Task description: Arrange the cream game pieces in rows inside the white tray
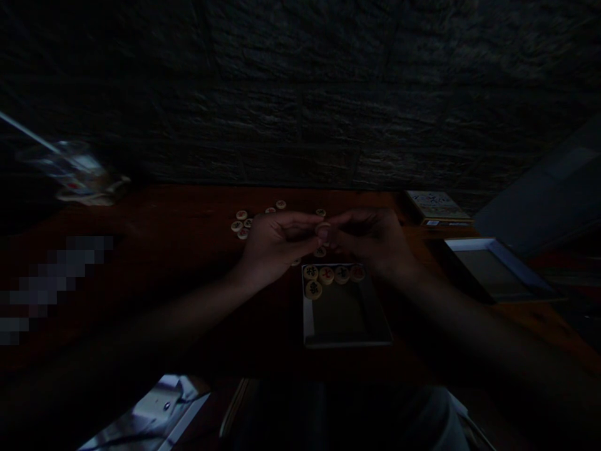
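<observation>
One round piece [323,225] between fingers [300,218]

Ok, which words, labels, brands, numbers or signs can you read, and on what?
None reads with certainty.
Round pieces in the front tray: dark and red characters, too small and dim.
Box at back right: dark marks on top, too blurred.
Its side label: too small.
</observation>
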Demonstrator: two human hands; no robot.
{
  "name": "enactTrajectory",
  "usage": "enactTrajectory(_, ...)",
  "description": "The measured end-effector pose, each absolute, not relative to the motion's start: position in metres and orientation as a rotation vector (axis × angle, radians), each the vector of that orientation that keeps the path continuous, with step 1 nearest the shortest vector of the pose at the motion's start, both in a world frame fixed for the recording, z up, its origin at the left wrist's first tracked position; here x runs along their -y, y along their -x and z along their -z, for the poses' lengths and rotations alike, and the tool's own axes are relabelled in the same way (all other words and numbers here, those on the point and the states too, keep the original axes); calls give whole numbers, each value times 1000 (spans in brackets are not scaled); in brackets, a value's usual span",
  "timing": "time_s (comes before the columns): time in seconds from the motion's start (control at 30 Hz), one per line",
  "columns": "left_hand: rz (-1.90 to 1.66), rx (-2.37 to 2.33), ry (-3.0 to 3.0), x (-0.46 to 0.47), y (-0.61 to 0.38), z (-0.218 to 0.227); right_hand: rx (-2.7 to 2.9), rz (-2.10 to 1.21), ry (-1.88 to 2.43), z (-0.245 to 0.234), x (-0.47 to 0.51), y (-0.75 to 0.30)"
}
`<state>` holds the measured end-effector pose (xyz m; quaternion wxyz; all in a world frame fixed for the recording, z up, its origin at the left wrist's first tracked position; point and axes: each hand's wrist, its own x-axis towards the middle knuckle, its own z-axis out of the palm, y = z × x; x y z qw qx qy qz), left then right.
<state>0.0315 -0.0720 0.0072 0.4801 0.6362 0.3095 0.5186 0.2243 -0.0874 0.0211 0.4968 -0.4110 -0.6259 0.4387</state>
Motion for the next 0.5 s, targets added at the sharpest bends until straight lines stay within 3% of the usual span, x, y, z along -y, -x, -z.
enactTrajectory(0.5, -1255, -766, -1618, 72, -31, -7, 1428, -1145, 1046, -24, 88, -222)
